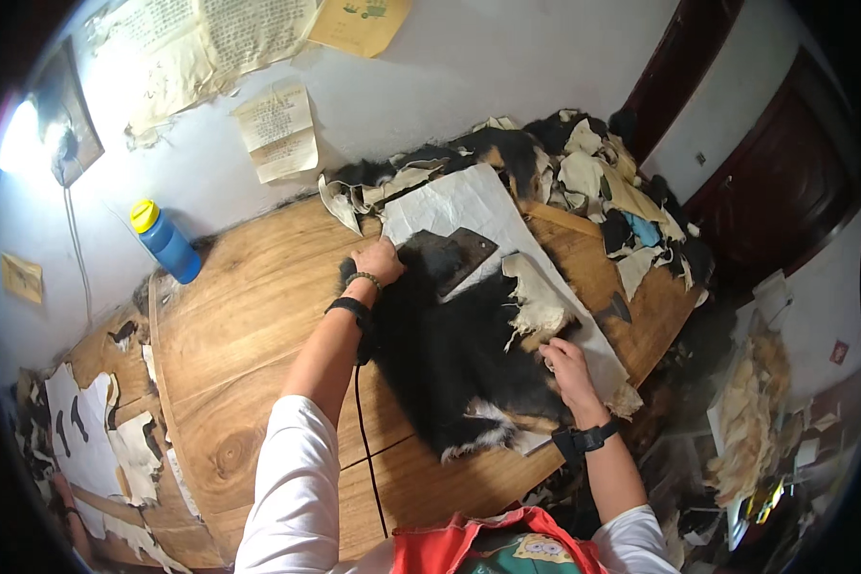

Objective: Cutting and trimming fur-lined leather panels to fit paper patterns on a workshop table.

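A black fur pelt with tan and white edges lies over a white paper sheet on the wooden table. Near its top are a dark flat piece with a small hole and a pale torn hide flap. My left hand grips the pelt's upper left edge, fingertips partly hidden. My right hand is closed on the pelt's right edge, just below the pale flap, with thumb and fingers pinched there.
Hide scraps are piled along the back. A blue bottle with yellow lid stands back left; a dark blade-like piece lies right. At left are paper patterns and another person's hand. A pale furry heap is beyond the table's right edge.
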Demonstrator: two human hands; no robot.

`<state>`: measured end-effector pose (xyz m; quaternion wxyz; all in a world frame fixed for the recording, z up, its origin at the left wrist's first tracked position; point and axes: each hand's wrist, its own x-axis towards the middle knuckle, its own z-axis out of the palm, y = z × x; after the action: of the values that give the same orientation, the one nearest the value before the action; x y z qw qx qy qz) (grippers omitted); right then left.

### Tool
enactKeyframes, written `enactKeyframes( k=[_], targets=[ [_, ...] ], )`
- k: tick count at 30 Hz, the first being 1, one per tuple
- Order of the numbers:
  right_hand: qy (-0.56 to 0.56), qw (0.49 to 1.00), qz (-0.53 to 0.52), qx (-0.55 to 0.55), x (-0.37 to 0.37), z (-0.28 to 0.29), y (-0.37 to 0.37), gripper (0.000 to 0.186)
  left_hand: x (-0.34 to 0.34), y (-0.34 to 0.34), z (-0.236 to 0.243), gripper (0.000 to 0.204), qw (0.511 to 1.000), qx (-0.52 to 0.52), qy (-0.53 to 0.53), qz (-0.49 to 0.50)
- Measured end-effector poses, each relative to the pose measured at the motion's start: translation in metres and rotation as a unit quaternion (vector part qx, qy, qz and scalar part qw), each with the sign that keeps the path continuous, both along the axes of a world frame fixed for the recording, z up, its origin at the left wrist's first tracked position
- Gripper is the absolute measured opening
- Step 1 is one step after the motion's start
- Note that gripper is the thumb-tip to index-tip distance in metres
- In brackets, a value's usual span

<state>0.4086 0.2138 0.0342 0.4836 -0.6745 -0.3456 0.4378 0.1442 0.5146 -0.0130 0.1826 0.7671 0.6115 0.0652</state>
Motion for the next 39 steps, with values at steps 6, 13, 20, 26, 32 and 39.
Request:
enactKeyframes(
  k=[6, 13, 20, 26, 32, 39],
  targets=[
    [0.047, 0.988, -0.06, 0.131, -0.032, 0.016, 0.013, 0.029, -0.027, 0.001, 0.013, 0.039, 0.988, -0.05, -0.139, -0.034],
    [-0.175, 0.893, 0.224, 0.348, -0.16, 0.121, 0.008, 0.022, -0.144, -0.044, 0.067, 0.027, 0.831, -0.128, -0.538, -0.067],
    [-0.105, 0.686, 0.586, 0.418, -0.229, 0.133, -0.046, 0.02, -0.385, -0.151, 0.052, 0.034, 0.782, -0.098, -0.569, 0.235],
    [-0.377, 0.791, 0.434, 0.206, -0.137, 0.049, 0.059, 0.045, -0.465, -0.274, 0.102, 0.033, 0.932, 0.126, -0.125, 0.317],
    [-0.524, 0.723, 0.433, 0.126, -0.165, -0.018, 0.155, 0.071, -0.224, -0.335, 0.127, 0.055, 0.96, 0.201, -0.186, -0.062],
    [-0.55, 0.683, 0.474, 0.079, -0.268, -0.025, 0.167, 0.086, -0.227, -0.346, 0.065, 0.058, 0.978, 0.069, 0.121, 0.154]
  ],
)
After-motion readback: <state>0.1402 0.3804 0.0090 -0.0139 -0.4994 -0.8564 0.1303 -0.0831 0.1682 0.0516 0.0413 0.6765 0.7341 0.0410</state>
